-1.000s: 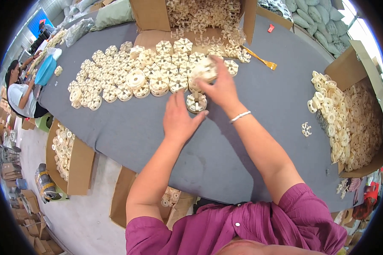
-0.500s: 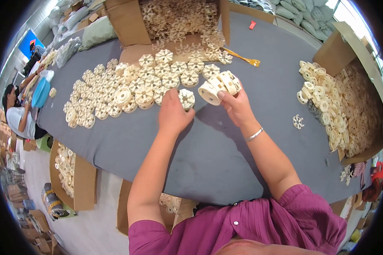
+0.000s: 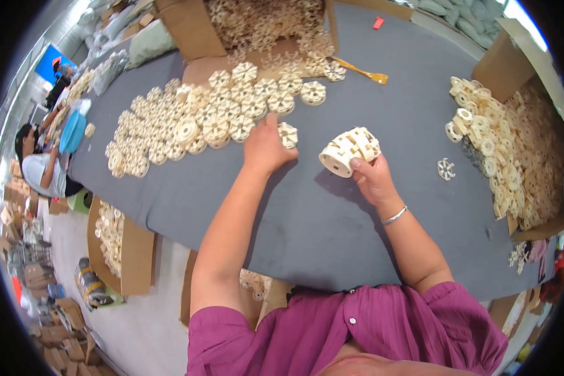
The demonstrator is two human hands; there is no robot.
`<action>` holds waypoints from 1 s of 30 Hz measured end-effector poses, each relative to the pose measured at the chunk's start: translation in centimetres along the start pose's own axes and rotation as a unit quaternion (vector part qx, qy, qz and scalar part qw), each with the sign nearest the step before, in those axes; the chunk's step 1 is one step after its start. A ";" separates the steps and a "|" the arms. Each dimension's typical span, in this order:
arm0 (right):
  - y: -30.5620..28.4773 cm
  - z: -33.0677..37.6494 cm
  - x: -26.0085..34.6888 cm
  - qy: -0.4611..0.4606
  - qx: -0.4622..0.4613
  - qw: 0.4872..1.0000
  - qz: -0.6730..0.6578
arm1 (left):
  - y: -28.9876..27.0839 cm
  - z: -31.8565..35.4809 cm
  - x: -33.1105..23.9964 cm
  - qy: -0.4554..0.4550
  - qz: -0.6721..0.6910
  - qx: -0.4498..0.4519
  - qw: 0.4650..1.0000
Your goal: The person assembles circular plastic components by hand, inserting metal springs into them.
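Presently the right hand point(image 3: 376, 180) is gripping a cream stack point(image 3: 349, 149), its axis slanting leftward, while the left hand point(image 3: 266, 150) is cupping a wheel point(image 3: 288, 135) left of it.

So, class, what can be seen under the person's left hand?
A cream slotted piece shows between the thumb and fingers of the left hand. The hand covers its left part; whatever else lies beneath cannot be seen.
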State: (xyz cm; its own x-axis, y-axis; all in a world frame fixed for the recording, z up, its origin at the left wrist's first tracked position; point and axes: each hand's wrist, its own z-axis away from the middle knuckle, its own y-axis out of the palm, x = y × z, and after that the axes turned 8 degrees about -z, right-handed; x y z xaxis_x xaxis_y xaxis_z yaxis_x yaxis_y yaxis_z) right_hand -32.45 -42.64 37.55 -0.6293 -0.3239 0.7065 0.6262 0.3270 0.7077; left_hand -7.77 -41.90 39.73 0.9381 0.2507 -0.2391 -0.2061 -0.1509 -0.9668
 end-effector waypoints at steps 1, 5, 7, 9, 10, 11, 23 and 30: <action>0.1 0.0 -0.1 0.002 0.001 1.000 0.001 | -0.2 0.7 0.4 0.023 0.017 0.007 1.000; -0.5 0.0 -0.7 0.014 0.007 1.000 -0.003 | -2.5 6.7 3.0 -0.048 0.243 -0.040 0.968; -1.8 -0.1 -0.7 0.040 -0.006 0.999 0.022 | -2.1 11.6 8.2 -0.055 0.535 -0.123 0.834; -1.3 -0.1 -0.3 0.013 0.036 0.999 0.001 | -2.7 19.1 14.3 -0.023 0.735 -0.242 0.633; -0.9 -0.2 -0.1 0.022 0.044 0.999 0.006 | -3.3 23.2 17.9 -0.046 0.768 -0.299 0.564; -0.4 -0.1 -0.2 0.033 0.052 0.998 0.009 | -2.9 27.1 20.8 -0.105 0.740 -0.381 0.545; 3.1 1.8 -2.6 0.104 0.081 0.991 -0.011 | 44.0 40.4 20.7 -0.661 0.607 -0.021 0.441; 6.9 4.2 -4.2 0.065 0.158 0.944 0.283 | 23.2 35.5 22.6 -0.554 0.274 -0.241 0.748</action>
State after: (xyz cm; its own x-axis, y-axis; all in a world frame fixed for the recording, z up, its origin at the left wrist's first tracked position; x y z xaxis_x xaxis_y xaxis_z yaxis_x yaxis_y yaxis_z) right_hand -27.43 -35.24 39.49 -0.1607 -0.1178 0.9800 0.6636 0.7220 0.1956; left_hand -1.27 -5.79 8.75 -0.1115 0.6234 -0.7739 -0.1000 -0.7818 -0.6154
